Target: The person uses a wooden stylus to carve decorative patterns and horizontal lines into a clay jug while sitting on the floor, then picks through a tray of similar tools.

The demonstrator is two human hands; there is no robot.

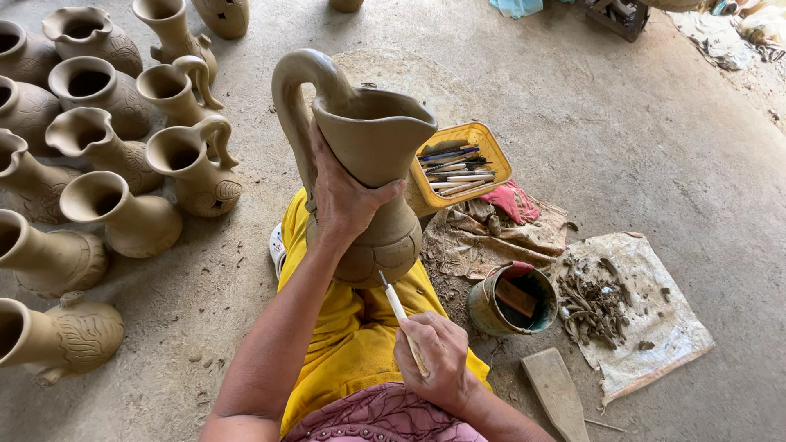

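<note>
Nearest the lens: right hand [442,356], fingers closed around a thin carving tool [399,313] whose tip touches the lower belly of an unfired clay jug [372,172]. Jug stands upright on the lap, over a yellow cloth [348,327]. Left hand [344,200] wraps the jug's neck, thumb across the front, just below the spout rim. Left of the lap: finished jugs [106,139] crowd the floor, nearly touching one another. Right: yellow tray of tools [491,139] just behind the jug, small bucket [512,299] near the knee, wooden paddle [557,393], clay scraps on a cloth sheet [655,327]. Bare concrete floor [639,147] lies open beyond the tray.
</note>
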